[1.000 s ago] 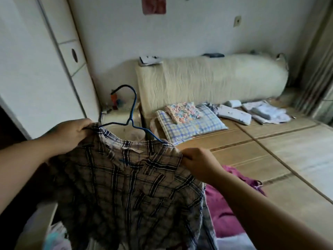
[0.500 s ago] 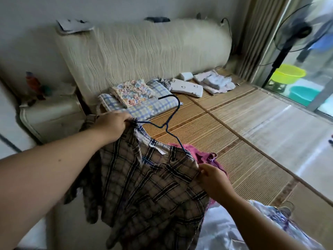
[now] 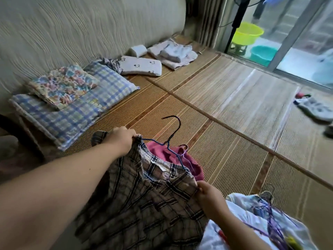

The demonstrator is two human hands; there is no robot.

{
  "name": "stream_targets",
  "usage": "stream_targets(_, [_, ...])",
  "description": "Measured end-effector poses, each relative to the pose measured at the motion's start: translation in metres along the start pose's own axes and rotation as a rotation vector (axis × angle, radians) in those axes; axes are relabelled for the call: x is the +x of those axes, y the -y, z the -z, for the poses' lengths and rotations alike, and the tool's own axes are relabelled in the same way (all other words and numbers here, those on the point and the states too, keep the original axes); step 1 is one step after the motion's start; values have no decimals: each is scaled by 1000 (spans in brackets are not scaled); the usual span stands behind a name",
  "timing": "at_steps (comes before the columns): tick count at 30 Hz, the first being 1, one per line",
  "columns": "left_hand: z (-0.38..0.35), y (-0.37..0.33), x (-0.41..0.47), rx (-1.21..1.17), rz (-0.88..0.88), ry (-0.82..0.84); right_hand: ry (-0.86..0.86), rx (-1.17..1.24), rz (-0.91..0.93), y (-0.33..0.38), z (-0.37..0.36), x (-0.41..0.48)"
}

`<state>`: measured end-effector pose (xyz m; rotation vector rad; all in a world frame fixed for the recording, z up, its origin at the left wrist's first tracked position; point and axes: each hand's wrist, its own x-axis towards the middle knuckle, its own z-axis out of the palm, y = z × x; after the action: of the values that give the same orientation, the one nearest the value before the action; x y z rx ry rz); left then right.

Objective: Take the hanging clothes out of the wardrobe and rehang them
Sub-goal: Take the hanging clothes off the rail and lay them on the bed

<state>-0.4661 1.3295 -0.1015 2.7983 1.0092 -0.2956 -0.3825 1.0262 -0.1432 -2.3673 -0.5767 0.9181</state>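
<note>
A brown plaid shirt [image 3: 144, 204] hangs on a blue wire hanger [image 3: 173, 134] over the near edge of the bed. My left hand [image 3: 120, 138] grips the shirt's left shoulder. My right hand [image 3: 209, 197] pinches its right shoulder. The hanger's hook sticks up between my hands. A magenta garment [image 3: 191, 163] lies on the woven bed mat [image 3: 234, 123] just behind the shirt. A white patterned garment on a purple hanger [image 3: 266, 219] lies at the lower right. The wardrobe is out of view.
A checked pillow [image 3: 77, 109] with a floral cushion [image 3: 63, 85] lies against the padded headboard [image 3: 81, 29]. A white pillow [image 3: 142, 66] and folded cloths [image 3: 174, 53] lie further along. A glass door [image 3: 288, 33] shows a yellow basin [image 3: 248, 32] outside. Shoes [image 3: 315, 109] sit on the floor at right.
My view has swung right from the wardrobe to the bed. Both hands have carried the plaid shirt lower, over the mat beside the magenta garment.
</note>
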Motion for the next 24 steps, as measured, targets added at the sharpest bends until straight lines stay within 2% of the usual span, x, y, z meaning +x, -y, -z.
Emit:
stream_targets(4, [-47,-21,53,13,-2,82,8,7,-86,-26,-9,50])
stream_targets(9, [-109,-42,93,-125,-20,135,12,63,-194,-63,-25,111])
stream_targets(12, [-147,-47,84,-189,-55,221,-20,73,-245,-81,-44,134])
stream_targets(15, [-176,-44,53,-148,-77,344,-10,34,-288,-88,-61,138])
stream_targets(19, [-189,-37,4,-143,-44,476,78,-148,-208,-78,-71,129])
stream_targets(24, [-170,-23,-32,-194,16,481,121,-332,7,-34,-62,112])
